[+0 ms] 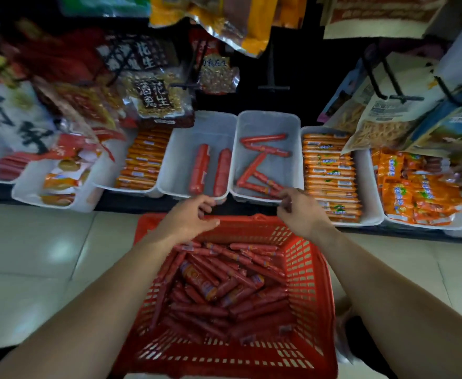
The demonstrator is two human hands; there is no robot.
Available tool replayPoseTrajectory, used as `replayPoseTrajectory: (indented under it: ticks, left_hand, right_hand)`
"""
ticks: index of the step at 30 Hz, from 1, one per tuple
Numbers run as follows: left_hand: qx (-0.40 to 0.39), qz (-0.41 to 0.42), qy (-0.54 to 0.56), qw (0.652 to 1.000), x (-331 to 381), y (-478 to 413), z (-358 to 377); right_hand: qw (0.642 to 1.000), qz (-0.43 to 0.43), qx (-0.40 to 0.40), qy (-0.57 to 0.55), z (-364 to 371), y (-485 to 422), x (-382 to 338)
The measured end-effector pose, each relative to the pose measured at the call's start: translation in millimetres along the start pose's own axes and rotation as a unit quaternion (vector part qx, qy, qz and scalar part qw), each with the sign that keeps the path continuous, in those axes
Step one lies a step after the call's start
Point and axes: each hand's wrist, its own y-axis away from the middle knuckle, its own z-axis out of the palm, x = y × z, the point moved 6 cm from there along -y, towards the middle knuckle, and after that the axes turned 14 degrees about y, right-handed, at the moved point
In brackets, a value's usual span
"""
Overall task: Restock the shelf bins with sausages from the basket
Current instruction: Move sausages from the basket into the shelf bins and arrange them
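A red plastic basket stands on the floor in front of me, full of red wrapped sausages, thin and thick mixed. On the low shelf behind it are two white bins. The left bin holds two thick red sausages. The right bin holds several thin red sausages. My left hand hovers over the basket's far rim, fingers loosely curled, holding nothing. My right hand is at the front edge of the right bin, fingertips by a thin sausage; whether it grips it is unclear.
More white bins flank these: orange wrapped sausage sticks on the left, orange sticks and orange packets on the right. Snack bags hang on hooks above the bins. The floor is pale tile.
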Motion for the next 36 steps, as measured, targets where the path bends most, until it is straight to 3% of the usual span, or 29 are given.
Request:
replayPoseTrajectory:
  ticks: [6, 14, 19, 26, 29, 36]
  left_hand:
    - [-0.026, -0.094, -0.045, 0.994, -82.2, 70.5, 25.3]
    - [-0.050, -0.168, -0.149, 0.973, -162.5, 99.6, 56.7]
    - [-0.078, -0.177, -0.166, 0.967, -183.1, 79.4, 76.1]
    - [-0.156, -0.090, -0.219, 0.959, -186.7, 52.1, 93.6]
    - [-0.174, -0.058, -0.216, 0.959, -192.8, 47.3, 100.3]
    - [-0.187, -0.046, -0.265, 0.945, -191.2, 39.0, 101.5]
  right_hand:
    - [0.994, -0.021, -0.102, 0.020, 77.6, 53.5, -14.0]
    - [0.952, -0.020, -0.290, 0.095, 198.3, 87.5, -10.4]
    - [0.953, -0.035, -0.260, 0.151, 235.4, 80.8, -17.6]
    - [0.929, -0.151, -0.208, 0.266, 247.6, 64.6, -21.0]
    - [0.919, -0.131, -0.193, 0.319, 248.2, 58.0, -13.5]
    - [0.897, -0.091, -0.278, 0.331, 256.7, 57.5, 2.2]
